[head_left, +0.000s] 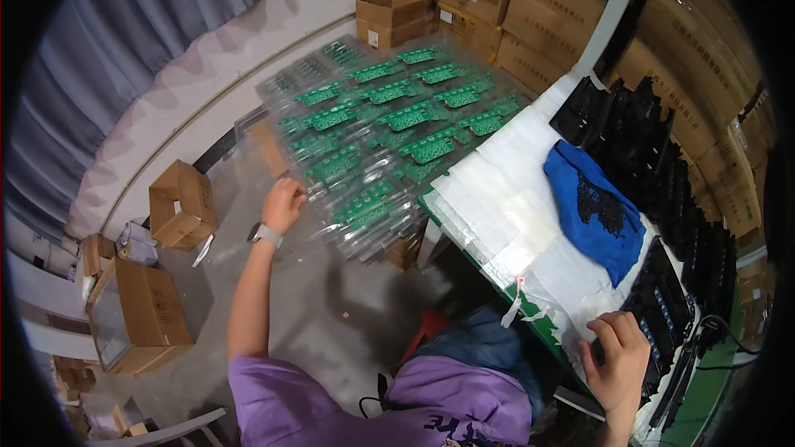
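My left hand [284, 204] is reached out with its fingers pinched together at a clear plastic tray [252, 136], which is faint and partly smeared. Beside it lies a wide stack of clear trays with green circuit boards [407, 116] set in rows. My right hand [617, 360] hovers over the near right of the white-covered table, its fingers loosely bent and apart, with nothing visible in them. Close to it are long black plastic parts [660, 302]. A blue cloth [575, 190] farther up the table carries a heap of small black pieces [602, 205].
White sheeting [489, 190] covers the green-edged table. More black parts [629, 128] line its far right side. Cardboard boxes [551, 16] are stacked behind. Open cartons [180, 205] stand on the floor at left, below a grey curtain [166, 8]. A black cable [720, 327] lies at the right edge.
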